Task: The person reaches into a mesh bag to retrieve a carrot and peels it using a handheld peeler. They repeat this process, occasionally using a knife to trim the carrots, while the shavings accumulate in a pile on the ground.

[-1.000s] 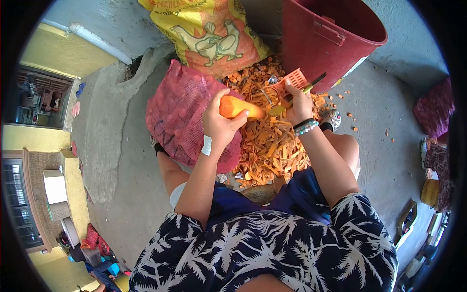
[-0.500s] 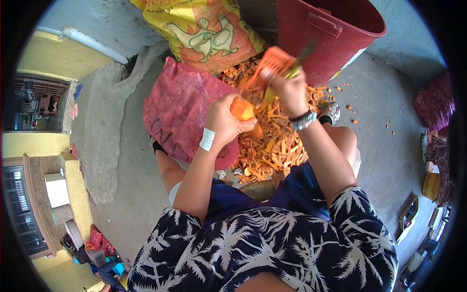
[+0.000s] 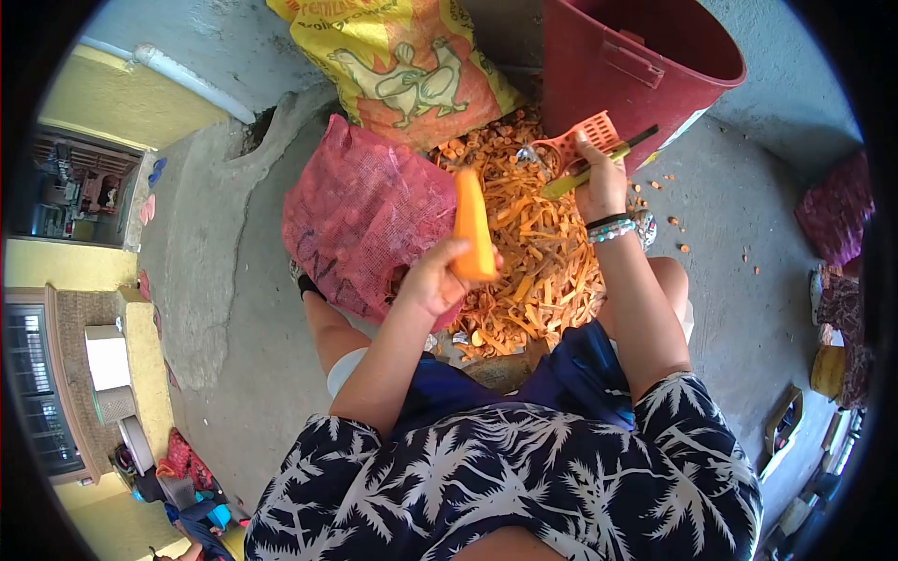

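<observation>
My left hand [image 3: 438,279] is closed round the lower end of a peeled carrot [image 3: 474,229], which stands nearly upright over the edge of the peelings. In my right hand [image 3: 601,187] are two tools: an orange slotted plastic peeler [image 3: 587,134] and a knife [image 3: 572,182] with a yellow-green part and a dark end. The two tools cross each other in the fingers, apart from the carrot. Below both hands spreads a heap of carrot peelings [image 3: 538,271], with cut carrot ends among them.
A red mesh sack [image 3: 365,220], filled, leans beside my left forearm. Behind the heap stand a yellow and orange feed sack [image 3: 412,79] and a tall red bin [image 3: 589,70]. Small carrot bits lie on the concrete floor [image 3: 725,309] at right. A purple sack [image 3: 837,210] stands farther right.
The carrot has swung upright and now shows its full length in my left hand, which moved down. My right hand has moved right, away from the carrot, with both tools.
</observation>
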Demonstrator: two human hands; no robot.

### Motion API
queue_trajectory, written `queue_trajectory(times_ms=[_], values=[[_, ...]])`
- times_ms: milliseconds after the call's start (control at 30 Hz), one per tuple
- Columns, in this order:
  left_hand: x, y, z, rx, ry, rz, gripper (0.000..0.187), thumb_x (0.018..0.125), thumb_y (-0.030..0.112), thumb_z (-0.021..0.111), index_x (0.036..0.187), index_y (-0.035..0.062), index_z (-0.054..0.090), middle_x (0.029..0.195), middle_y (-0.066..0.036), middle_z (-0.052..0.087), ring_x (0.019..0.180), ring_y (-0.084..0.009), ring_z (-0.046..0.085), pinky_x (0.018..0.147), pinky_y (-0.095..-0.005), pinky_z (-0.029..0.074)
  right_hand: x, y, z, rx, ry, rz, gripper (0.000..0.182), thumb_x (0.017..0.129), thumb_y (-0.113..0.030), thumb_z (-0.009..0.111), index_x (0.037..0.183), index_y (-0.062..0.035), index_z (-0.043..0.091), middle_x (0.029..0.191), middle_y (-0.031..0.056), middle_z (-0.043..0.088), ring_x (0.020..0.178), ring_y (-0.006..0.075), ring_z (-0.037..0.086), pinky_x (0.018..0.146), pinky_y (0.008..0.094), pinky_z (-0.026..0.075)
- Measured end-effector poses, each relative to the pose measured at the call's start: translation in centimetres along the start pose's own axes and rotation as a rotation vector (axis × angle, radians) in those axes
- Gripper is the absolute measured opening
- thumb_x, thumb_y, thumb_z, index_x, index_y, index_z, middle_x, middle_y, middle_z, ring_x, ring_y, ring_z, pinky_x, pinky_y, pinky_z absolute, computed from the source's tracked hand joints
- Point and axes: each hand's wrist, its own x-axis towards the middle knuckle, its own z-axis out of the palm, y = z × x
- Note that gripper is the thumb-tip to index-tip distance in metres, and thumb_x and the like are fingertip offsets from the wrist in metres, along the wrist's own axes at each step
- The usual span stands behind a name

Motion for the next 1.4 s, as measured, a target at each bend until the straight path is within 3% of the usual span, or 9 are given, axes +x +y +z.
queue_trajectory(times_ms=[167, 300, 467, 667, 767, 933, 1033, 1200, 1400], values=[[0.9, -2.2, 0.0, 0.296, 0.028, 0.044, 0.049, 0.071, 0.009, 0.063, 0.114, 0.005, 0.041, 0.089, -0.012, 0.057, 0.079, -0.0237, 0.059, 0.072, -0.0373, 0.048, -1.7, -1.2, 1.1, -0.047, -0.19, 0.045, 0.017, 0.078, 0.001, 0.061, 0.092, -0.0045, 0.054, 0.082, 0.0039, 0.062, 0.064, 0.0121, 0.06, 0.055, 0.0239, 0.049], [1.0, -2.2, -0.3, 1.022, 0.213, 0.314, 0.045, 0.064, 0.011, 0.066, 0.103, 0.0028, 0.047, 0.085, -0.012, 0.058, 0.076, -0.0236, 0.059, 0.069, -0.034, 0.047, -4.7, -0.6, 2.7, -0.38, -0.437, -0.007, 0.023, 0.074, 0.001, 0.065, 0.095, -0.0034, 0.057, 0.084, 0.0043, 0.063, 0.07, 0.0103, 0.061, 0.057, 0.0222, 0.05], [-0.3, -1.0, 2.4, 1.556, 0.295, 0.471, 0.039, 0.061, 0.014, 0.066, 0.092, -0.0017, 0.05, 0.073, -0.018, 0.057, 0.067, -0.0308, 0.059, 0.061, -0.0364, 0.046, 0.8, 1.2, 1.3, -0.442, -0.002, -0.273, 0.017, 0.075, 0.001, 0.065, 0.09, -0.0045, 0.059, 0.087, 0.0069, 0.064, 0.069, 0.0113, 0.06, 0.06, 0.0239, 0.051], [-0.1, -0.3, 2.3, 1.948, 0.469, 0.455, 0.047, 0.063, 0.014, 0.064, 0.107, 0.0025, 0.05, 0.082, -0.019, 0.059, 0.076, -0.0371, 0.058, 0.062, -0.0423, 0.046, -3.8, 1.5, 3.0, -0.406, -0.124, -0.002, 0.024, 0.073, 0.003, 0.065, 0.095, -0.0023, 0.056, 0.09, 0.0095, 0.063, 0.08, 0.0159, 0.061, 0.066, 0.0271, 0.053], [-0.7, -0.4, 2.7, 1.974, 0.452, 0.635, 0.047, 0.064, 0.015, 0.065, 0.105, 0.0022, 0.047, 0.075, -0.019, 0.058, 0.071, -0.0352, 0.059, 0.062, -0.0432, 0.047, 0.7, 1.1, 1.0, -0.476, 0.173, -0.092, 0.023, 0.074, 0.003, 0.065, 0.094, -0.0028, 0.057, 0.083, 0.0107, 0.064, 0.069, 0.0144, 0.062, 0.061, 0.0259, 0.053], [-0.6, 0.1, 1.4, 1.858, 0.42, 0.668, 0.045, 0.064, 0.014, 0.064, 0.104, 0.0021, 0.049, 0.076, -0.018, 0.058, 0.071, -0.0357, 0.058, 0.061, -0.0428, 0.046, -3.4, 1.6, 2.1, -0.081, -0.117, 0.183, 0.014, 0.076, -0.001, 0.064, 0.082, -0.0086, 0.054, 0.071, 0.0017, 0.061, 0.054, 0.0115, 0.056, 0.044, 0.024, 0.041], [-0.8, -0.2, 2.5, 1.699, 0.347, 0.739, 0.041, 0.063, 0.012, 0.064, 0.101, 0.0024, 0.05, 0.077, -0.017, 0.058, 0.07, -0.0359, 0.058, 0.06, -0.0422, 0.046, -1.4, 3.4, 0.3, -0.187, 0.208, 0.228, 0.01, 0.077, -0.001, 0.062, 0.081, -0.0055, 0.054, 0.069, 0.0043, 0.06, 0.053, 0.0118, 0.056, 0.044, 0.0272, 0.043], [-0.4, 0.2, 2.2, 1.672, 0.37, 0.844, 0.039, 0.063, 0.01, 0.063, 0.099, 0.0032, 0.051, 0.077, -0.017, 0.058, 0.069, -0.0357, 0.057, 0.061, -0.0414, 0.046, -4.4, -0.6, 3.1, 0.047, -0.12, 0.436, 0.003, 0.081, -0.003, 0.056, 0.083, -0.0017, 0.055, 0.071, 0.0056, 0.06, 0.057, 0.0129, 0.056, 0.05, 0.025, 0.046], [-0.3, -0.1, 1.8, 1.705, 0.306, 0.93, 0.039, 0.062, 0.009, 0.063, 0.099, 0.0039, 0.051, 0.079, -0.016, 0.058, 0.07, -0.0349, 0.058, 0.061, -0.0411, 0.046, -0.8, 0.6, 1.1, 0.006, 0.062, 0.436, 0.001, 0.081, -0.001, 0.055, 0.081, -0.0014, 0.054, 0.074, 0.0061, 0.06, 0.057, 0.0132, 0.055, 0.052, 0.0247, 0.045]])
